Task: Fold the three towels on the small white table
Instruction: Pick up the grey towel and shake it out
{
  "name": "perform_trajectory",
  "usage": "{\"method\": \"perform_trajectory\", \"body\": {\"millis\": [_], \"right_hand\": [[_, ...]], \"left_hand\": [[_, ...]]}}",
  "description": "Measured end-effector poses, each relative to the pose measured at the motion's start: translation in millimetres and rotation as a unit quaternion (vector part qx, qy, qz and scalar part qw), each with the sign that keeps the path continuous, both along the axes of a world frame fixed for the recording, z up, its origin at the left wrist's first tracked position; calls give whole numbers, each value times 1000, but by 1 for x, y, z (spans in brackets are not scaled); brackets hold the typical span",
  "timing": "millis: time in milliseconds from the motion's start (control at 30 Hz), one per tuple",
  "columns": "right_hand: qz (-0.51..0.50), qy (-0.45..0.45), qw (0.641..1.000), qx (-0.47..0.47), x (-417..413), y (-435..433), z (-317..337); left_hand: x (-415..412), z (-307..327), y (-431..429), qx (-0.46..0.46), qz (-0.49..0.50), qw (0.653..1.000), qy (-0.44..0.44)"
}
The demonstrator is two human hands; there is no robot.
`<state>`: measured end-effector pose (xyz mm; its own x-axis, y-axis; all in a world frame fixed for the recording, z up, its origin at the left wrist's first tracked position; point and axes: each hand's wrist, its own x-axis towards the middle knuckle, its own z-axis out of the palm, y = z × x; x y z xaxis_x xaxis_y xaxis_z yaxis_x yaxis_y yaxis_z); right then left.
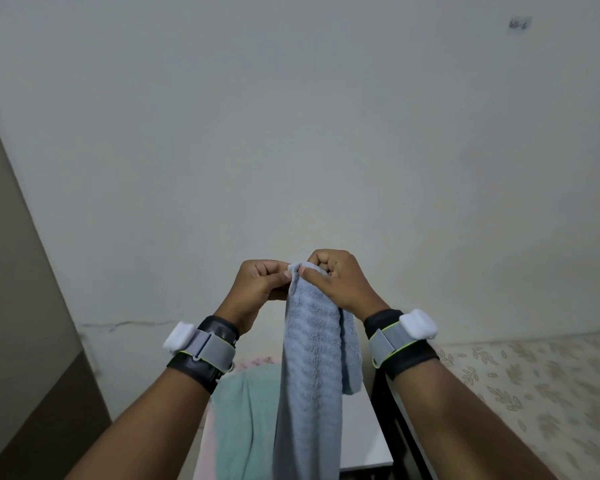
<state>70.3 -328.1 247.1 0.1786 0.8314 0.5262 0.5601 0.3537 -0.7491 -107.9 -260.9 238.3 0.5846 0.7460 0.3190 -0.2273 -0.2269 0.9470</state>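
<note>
A light blue towel point(312, 368) hangs lengthwise in the air in front of me, above the small white table point(364, 441). My left hand point(260, 282) and my right hand point(336, 278) pinch its top edge close together, thumbs almost touching. On the table lies a mint green towel point(243, 417), spread and partly hidden by the blue one. A strip of pink towel point(257, 361) peeks out behind the green one at the table's far end.
A plain pale wall fills most of the view. A bed with a leaf-patterned cover point(534, 393) stands to the right, its dark frame point(399, 438) next to the table. A brown panel point(32, 375) rises on the left.
</note>
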Motion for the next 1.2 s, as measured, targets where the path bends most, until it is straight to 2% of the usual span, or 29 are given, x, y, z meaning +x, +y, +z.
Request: {"method": "perform_trajectory", "body": {"millis": [133,267,367,433,500,533,567,667,767,900,967,1033,1100,1133,1200], "right_hand": [[-2,-24,1000,5,-2,0,2],[27,-24,999,7,-5,-5,6],[92,-19,991,-90,1,-7,5],[86,-134,961,-227,10,-10,-4],[57,-258,887,-378,20,-19,-19],[48,-293,859,-417,26,-22,-26],[32,-312,848,-426,29,-24,-32],[-79,-406,836,-361,33,-23,-18],[-180,-441,851,-220,47,-18,9],[-241,-391,876,-146,72,-16,25],[-256,-348,900,-60,78,-17,30],[-263,-246,931,61,79,-20,43],[-282,-139,937,150,80,-22,56],[-297,-116,934,163,81,-20,61],[-328,-152,927,101,85,-11,60]], "left_hand": [[-5,3,2,10,-26,1000,4],[-3,5,4,61,37,997,27],[-3,14,15,95,96,990,45],[-9,26,34,111,178,977,24],[-23,41,58,117,278,953,14],[-31,47,70,126,315,940,26],[-37,49,80,141,342,928,53],[-53,39,96,156,411,890,116],[-65,16,101,116,455,876,108],[-72,10,96,132,410,901,56],[-73,24,96,146,390,909,16],[-73,45,96,149,374,915,-32],[-70,63,91,158,365,915,-63],[-67,69,90,164,361,915,-72],[-60,68,89,173,346,920,-62]]}}
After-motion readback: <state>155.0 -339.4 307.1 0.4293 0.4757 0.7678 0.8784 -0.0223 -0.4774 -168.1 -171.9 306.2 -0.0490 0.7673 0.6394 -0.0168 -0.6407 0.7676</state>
